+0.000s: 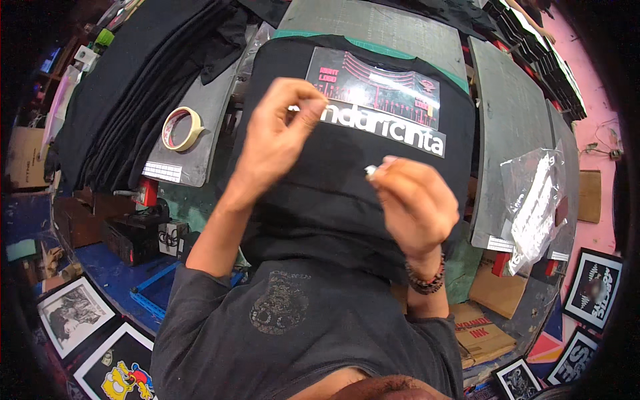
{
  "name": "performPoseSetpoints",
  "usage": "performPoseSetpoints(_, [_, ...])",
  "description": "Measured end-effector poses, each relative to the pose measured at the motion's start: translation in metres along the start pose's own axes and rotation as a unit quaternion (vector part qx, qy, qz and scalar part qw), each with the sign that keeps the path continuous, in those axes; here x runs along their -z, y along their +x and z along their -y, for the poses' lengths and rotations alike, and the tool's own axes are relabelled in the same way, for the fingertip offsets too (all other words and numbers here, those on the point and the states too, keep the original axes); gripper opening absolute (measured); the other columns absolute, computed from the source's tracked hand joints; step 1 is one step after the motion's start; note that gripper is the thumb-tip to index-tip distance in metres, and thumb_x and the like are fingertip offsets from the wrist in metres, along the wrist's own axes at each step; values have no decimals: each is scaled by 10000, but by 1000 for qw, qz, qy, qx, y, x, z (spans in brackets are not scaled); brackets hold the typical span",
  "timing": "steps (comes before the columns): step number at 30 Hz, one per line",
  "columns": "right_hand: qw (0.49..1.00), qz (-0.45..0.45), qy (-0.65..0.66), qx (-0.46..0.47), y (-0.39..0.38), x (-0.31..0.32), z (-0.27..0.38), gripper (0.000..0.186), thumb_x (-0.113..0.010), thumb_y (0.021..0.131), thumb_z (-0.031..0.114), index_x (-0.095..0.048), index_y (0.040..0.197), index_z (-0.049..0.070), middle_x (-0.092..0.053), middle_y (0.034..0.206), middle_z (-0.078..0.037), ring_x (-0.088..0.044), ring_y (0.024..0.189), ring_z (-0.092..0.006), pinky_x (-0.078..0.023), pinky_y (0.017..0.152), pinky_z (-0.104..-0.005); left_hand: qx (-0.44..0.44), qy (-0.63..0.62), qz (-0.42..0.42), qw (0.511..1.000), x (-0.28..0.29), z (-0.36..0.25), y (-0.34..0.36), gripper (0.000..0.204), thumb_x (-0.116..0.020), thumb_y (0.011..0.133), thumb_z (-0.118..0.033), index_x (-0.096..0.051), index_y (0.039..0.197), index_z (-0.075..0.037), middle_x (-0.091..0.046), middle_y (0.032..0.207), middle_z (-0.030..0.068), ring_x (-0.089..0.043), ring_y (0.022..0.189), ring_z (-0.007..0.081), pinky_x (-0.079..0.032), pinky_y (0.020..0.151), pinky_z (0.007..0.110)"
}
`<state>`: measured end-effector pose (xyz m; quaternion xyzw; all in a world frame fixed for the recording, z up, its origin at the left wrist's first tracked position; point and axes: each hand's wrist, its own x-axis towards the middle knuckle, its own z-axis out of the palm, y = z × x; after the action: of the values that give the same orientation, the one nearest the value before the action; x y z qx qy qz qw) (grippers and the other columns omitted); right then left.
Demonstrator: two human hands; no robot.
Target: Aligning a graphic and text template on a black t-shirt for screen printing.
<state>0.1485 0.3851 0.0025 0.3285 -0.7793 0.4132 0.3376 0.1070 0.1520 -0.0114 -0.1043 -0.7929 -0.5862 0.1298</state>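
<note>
Stack of black garments, upper left: draped in long folds over a side platen. Black T-shirt: spread flat at the centre, collar to the far side, a grey board showing beyond it. Grey platen on the right: carries, near its outer edge, a clear plastic bag, crumpled; white material shows at it, though whether inside or printed on the film cannot be told. Cardboard carton, lower right: contents not visible. Blue plastic frame, lower left: partly hidden by the person's sleeve. Clear guide film with pink markings: flat on the shirt's chest, just above the white lettering. Left hand: over the lettering's left end, thumb and forefinger brought together; whether anything is between them cannot be told. Right hand: above the shirt, below the lettering, pinching narrowly. Roll of masking tape: on the left platen, core open. Small white scrap: between the right thumb and fingertips
</note>
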Motion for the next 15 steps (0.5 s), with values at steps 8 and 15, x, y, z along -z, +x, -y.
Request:
performPoseSetpoints(8, [969, 143, -29, -198, 38, 7, -49, 543, -740, 876, -3, -625, 1393, 115, -742, 900, -137, -725, 826, -330, -567, 745, -414, 30, 225, 45, 973, 59, 17, 16, 171, -722, 982, -119, -728, 1068, 30, -693, 897, 53, -636, 833, 118, -499, 770, 273])
performPoseSetpoints(15, [954, 258, -84, -130, 40, -32, -85, 554, -692, 889, 27, -527, 1412, 109, -762, 905, -155, -734, 854, -370, -576, 761, -484, 4, 221, -4, 975, 61, 35, 21, 205, -765, 928, -132, -763, 1092, -10, -765, 944, 142, -723, 828, 222, -546, 776, 336])
